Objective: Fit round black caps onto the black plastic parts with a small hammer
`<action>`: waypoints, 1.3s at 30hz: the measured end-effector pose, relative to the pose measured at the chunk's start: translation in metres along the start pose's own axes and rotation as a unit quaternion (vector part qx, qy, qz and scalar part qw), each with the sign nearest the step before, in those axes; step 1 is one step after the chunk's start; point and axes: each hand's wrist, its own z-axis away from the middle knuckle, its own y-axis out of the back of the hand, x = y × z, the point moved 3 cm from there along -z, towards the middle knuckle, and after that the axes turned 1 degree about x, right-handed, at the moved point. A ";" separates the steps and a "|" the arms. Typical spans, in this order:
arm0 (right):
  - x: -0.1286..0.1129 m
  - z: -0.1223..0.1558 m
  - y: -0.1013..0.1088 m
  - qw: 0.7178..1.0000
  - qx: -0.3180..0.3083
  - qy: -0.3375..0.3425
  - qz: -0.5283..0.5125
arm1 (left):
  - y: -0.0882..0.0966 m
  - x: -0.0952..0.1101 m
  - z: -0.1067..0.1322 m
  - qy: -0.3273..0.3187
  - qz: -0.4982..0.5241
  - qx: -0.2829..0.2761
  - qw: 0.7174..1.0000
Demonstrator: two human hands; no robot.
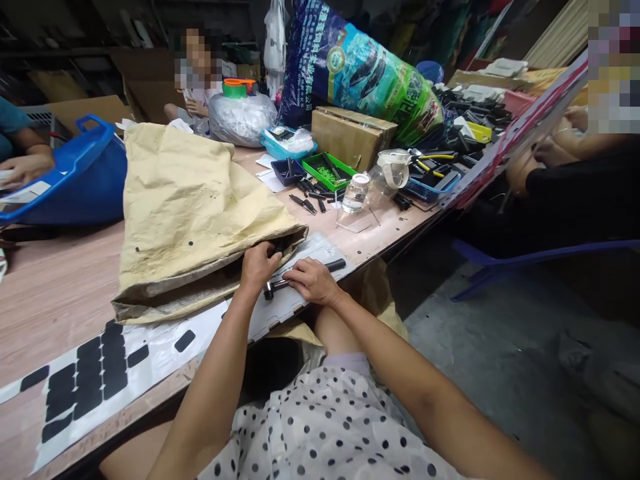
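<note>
My left hand (pixel 259 268) is at the mouth of a tan paper sack (pixel 200 193), its fingers curled around something dark that I cannot make out. Beside it, my right hand (pixel 314 280) is closed over the shaft of a hammer-like tool (pixel 336 265). The tool has a black grip on the right and a shiny shaft with a dark head near my left wrist. It lies over a pale board (pixel 323 248) at the table edge. The sack lies on its side, with its contents hidden in shadow.
Black rounded pads (pixel 89 377) stick to a white sheet on the left. A blue basin (pixel 95 177) stands behind, by another person's hand. Toward the back are a green tray (pixel 327 175), a lidded jar (pixel 356 195), a cardboard box (pixel 350 133) and several black parts.
</note>
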 end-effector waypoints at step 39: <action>0.010 0.008 0.003 1.000 -0.001 -0.008 -0.021 | 0.050 -0.077 0.108 -0.014 -0.034 0.050 0.998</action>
